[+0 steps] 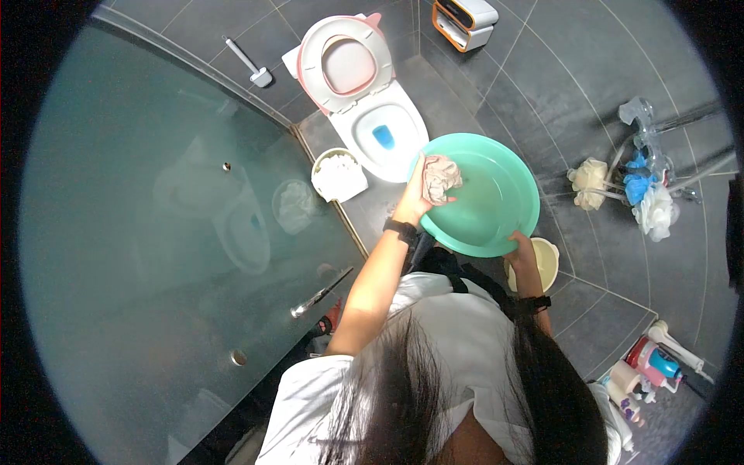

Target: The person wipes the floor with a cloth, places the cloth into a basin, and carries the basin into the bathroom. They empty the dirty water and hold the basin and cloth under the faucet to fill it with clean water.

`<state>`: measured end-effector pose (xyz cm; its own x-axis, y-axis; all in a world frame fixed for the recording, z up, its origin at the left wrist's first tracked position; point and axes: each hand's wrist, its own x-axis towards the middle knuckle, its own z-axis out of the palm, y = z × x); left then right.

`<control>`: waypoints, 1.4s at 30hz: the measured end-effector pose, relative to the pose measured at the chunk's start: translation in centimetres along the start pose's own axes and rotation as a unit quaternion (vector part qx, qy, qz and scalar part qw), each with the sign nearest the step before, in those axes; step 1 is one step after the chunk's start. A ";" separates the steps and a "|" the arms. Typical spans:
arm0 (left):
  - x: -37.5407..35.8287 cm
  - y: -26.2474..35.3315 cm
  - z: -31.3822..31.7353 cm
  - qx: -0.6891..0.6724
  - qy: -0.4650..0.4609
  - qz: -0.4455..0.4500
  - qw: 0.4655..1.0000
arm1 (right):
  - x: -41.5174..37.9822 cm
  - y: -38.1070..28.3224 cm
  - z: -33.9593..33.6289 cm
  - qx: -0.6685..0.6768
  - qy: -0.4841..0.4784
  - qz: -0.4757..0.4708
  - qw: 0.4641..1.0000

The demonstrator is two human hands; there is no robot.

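Observation:
A green plastic basin is held out in front of me, its near rim toward my body. My right hand is closed on the rim at the lower right. At the left side of the basin, my left hand is closed round a crumpled beige cloth; part of that hand overlaps the rim. The inside of the basin looks smooth and pale green. Below my right hand, a small cream tub stands on the floor, partly hidden by my forearm.
An open toilet with blue water stands ahead, beside a waste bin full of white paper. A glass panel with a metal handle runs along the left. Bath puffs hang at right; bottles stand lower right.

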<state>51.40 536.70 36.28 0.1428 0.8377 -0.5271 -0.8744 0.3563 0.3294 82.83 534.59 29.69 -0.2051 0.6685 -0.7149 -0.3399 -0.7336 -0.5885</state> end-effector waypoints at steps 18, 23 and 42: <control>2.9 -3.7 -0.3 0.181 0.137 0.117 0.967 | -2.1 -0.4 -0.9 -0.011 0.017 0.005 1.000; 3.3 -4.9 0.6 0.151 0.162 0.116 0.968 | -3.0 -0.8 -1.4 0.007 0.018 -0.007 1.000; 7.2 -6.7 3.1 0.102 0.042 -0.008 0.994 | -5.7 2.8 -17.6 0.139 0.087 -0.075 0.984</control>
<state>59.75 541.65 32.73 0.1089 0.7966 -0.5946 -0.7594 0.4527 0.4674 99.15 526.60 25.45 0.0189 0.7174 -0.6964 -0.5971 -0.5506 -0.5834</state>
